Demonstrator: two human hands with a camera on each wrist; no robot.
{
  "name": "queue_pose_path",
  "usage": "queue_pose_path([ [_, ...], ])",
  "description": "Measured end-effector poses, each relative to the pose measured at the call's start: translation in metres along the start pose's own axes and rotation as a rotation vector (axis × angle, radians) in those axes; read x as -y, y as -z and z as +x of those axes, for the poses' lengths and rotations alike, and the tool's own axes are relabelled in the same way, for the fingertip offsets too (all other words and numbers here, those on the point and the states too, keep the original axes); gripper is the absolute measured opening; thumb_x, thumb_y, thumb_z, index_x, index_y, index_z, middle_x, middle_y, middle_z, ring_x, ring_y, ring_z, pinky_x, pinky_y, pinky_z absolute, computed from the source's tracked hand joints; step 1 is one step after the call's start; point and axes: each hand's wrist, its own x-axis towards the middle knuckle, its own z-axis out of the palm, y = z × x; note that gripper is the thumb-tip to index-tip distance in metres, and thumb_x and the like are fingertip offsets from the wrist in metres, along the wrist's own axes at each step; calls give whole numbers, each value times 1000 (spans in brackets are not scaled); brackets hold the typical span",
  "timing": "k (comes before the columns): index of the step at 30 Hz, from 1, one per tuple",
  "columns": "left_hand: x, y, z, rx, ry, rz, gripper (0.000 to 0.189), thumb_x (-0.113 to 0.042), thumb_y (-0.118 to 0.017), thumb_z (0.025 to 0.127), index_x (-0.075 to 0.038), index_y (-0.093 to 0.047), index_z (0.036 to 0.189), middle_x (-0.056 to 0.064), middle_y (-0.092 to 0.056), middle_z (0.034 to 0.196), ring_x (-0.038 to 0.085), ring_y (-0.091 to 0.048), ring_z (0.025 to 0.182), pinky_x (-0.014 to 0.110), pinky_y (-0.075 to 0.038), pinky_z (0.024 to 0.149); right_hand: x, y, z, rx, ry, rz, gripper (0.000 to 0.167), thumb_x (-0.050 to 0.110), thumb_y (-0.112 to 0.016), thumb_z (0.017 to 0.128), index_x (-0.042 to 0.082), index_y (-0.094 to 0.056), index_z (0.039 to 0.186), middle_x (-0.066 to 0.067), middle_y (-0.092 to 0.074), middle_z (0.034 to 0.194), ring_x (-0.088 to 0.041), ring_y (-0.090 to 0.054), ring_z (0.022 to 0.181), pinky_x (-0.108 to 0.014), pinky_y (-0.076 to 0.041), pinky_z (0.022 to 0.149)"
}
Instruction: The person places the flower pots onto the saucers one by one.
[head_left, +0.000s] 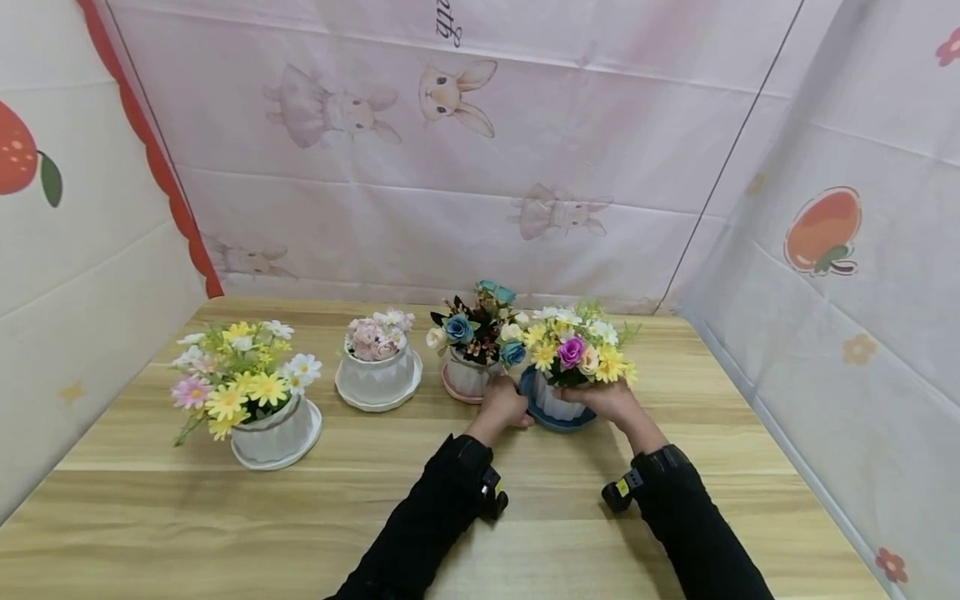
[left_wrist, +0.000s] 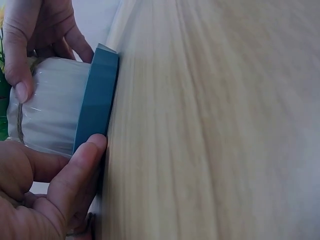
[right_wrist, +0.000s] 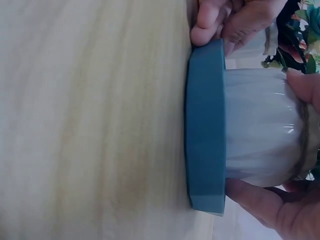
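Observation:
A white ribbed flowerpot [right_wrist: 260, 125] with yellow, white and purple flowers [head_left: 577, 350] stands in a blue saucer [right_wrist: 206, 125] on the table. My right hand [head_left: 607, 402] grips this pot from both sides near its top, thumb on one side and fingers on the other. At the saucer's left edge, my left hand [head_left: 506, 404] pinches the rim between thumb and finger, as the left wrist view also shows. Just behind the left hand is a pot [head_left: 468, 377] of blue and cream flowers on a pink saucer [head_left: 452, 392].
Further left, a white pot [head_left: 372, 377] of pink flowers stands on a white scalloped saucer [head_left: 378, 406]. At the far left, another white pot [head_left: 270, 435] with yellow and white daisies leans over its white saucer [head_left: 311, 433]. Printed cloth walls [head_left: 480, 225] enclose the wooden table [head_left: 225, 533].

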Motion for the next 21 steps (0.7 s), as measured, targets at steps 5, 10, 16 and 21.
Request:
queue_pose_path([
  [5, -3, -3, 0, 8, -37, 33, 27, -5, -58, 86, 9, -60, 110, 14, -60, 91, 23, -64, 77, 32, -47, 84, 1, 6, 0, 24, -12, 21, 78, 18, -79, 75, 5, -35, 138, -15, -36, 138, -34, -35, 125, -52, -32, 99],
  [10, -7, -7, -1, 21, 6, -37, 25, -2, -57, 85, 8, -58, 108, 6, -61, 70, 20, -64, 68, 29, -51, 71, 18, 13, -7, 37, -27, 37, 77, 7, -77, 75, 0, -34, 138, -20, -35, 138, -38, -33, 126, -53, -28, 101],
  [16, -9, -12, 1, 18, 48, -96, 29, -2, -57, 87, 7, -54, 114, 6, -60, 68, 15, -61, 56, 25, -49, 53, 19, 15, -8, 34, -21, 57, 76, 6, -77, 74, -1, -35, 137, -21, -35, 138, -37, -32, 126, -54, -26, 102],
  [21, -10, -15, 2, 20, 62, -115, 31, -1, -57, 87, 7, -54, 116, 7, -59, 68, 15, -61, 56, 26, -49, 52, -2, 15, -1, 28, -4, 47, 78, 13, -80, 73, 3, -36, 137, -16, -37, 138, -34, -34, 125, -52, -28, 101],
])
